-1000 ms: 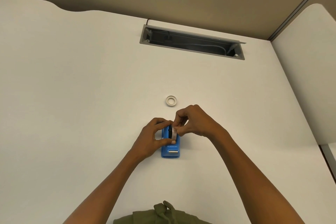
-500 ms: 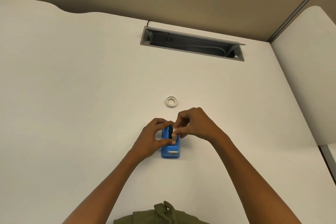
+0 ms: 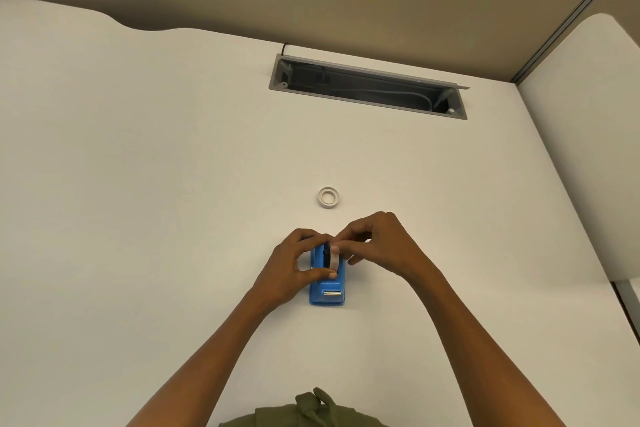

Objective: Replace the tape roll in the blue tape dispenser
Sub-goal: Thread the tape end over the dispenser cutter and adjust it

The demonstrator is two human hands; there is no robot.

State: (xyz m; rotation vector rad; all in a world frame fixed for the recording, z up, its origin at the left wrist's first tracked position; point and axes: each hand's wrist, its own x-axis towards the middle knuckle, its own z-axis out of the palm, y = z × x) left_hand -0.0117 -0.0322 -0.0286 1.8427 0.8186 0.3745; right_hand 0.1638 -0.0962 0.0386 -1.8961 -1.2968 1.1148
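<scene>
No legible text, label, brand, number or sign appears in the head view. The blue tape dispenser (image 3: 327, 288) carries no readable marking on its visible faces, and the loose tape roll (image 3: 328, 198) on the surface (image 3: 138, 184) shows none either.

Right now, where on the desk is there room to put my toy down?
Bare patches: the wide desk left of the hands, and the stretch between the white ring and the cable slot. Crowded: near the middle, where the left hand and right hand work on the blue tape dispenser.
</scene>
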